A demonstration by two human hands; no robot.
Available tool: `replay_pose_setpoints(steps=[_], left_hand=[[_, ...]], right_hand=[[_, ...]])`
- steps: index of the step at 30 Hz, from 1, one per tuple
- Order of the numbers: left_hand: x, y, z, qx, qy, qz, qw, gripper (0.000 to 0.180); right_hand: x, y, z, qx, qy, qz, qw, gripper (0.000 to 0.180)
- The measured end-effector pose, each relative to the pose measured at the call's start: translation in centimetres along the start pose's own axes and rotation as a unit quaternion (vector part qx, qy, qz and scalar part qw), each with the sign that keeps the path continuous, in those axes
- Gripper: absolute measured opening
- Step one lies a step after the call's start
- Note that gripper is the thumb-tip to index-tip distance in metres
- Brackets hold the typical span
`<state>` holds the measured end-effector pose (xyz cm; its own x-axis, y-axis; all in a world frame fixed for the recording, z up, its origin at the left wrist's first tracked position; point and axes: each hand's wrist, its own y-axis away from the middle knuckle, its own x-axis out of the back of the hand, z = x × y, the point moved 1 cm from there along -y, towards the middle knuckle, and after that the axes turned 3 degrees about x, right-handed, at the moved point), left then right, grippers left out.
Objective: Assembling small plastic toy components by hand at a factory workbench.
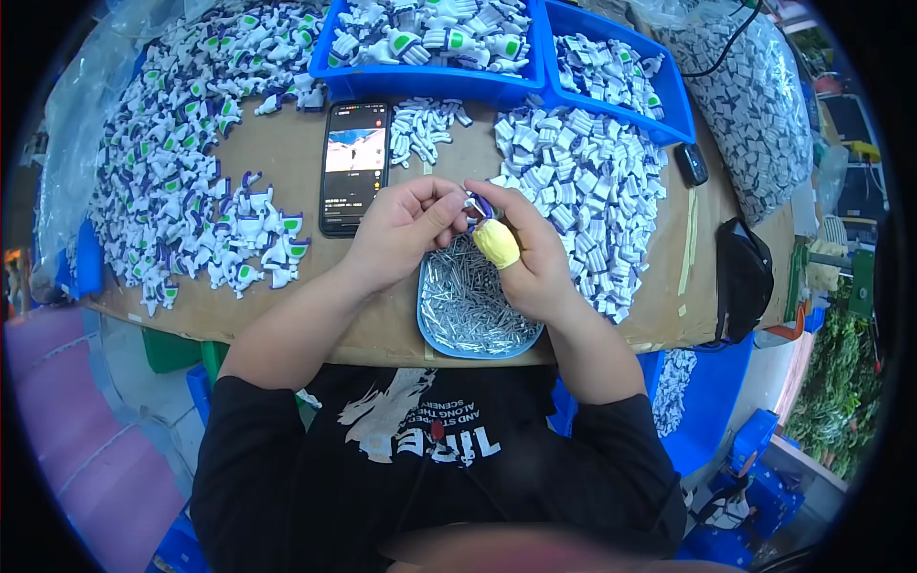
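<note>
My left hand (pixel 406 227) and my right hand (pixel 537 258) meet just above the far edge of a blue tray (pixel 457 352) holding many thin metal pins (pixel 468 296). Between the fingers of my right hand is a small purple-and-white plastic toy part (pixel 480 206), mostly covered by them. A yellow wrap (pixel 497 244) covers my right thumb. My left thumb and forefinger are pinched together against the part's left side; a small whitish bit shows at their tips, too hidden to name. Both hands are closed.
White toy bodies with purple and green (pixel 201 191) are heaped at left. Striped white-purple pieces (pixel 583 191) lie at right, small white pieces (pixel 425 129) beyond my hands. Two blue bins (pixel 430 81) (pixel 659 131), a phone (pixel 355 172), a filled plastic bag (pixel 755 105) and a black pouch (pixel 745 282) surround them.
</note>
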<state>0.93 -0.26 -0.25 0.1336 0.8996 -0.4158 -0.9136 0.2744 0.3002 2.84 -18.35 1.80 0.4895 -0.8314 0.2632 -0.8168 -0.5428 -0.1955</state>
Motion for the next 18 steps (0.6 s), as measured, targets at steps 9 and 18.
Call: replay_pose_setpoints(steps=[9, 18], left_hand=[[-0.3, 0.2, -0.1, -0.055, -0.042, 0.024, 0.997, 0.019], [-0.2, 0.2, -0.9, -0.144, -0.102, 0.042, 0.983, 0.020]], right_hand=[[-0.3, -0.1, -0.2, 0.072, 0.131, 0.035, 0.988, 0.044], [-0.2, 0.0, -0.7, 0.053, 0.128, 0.043, 0.989, 0.041]])
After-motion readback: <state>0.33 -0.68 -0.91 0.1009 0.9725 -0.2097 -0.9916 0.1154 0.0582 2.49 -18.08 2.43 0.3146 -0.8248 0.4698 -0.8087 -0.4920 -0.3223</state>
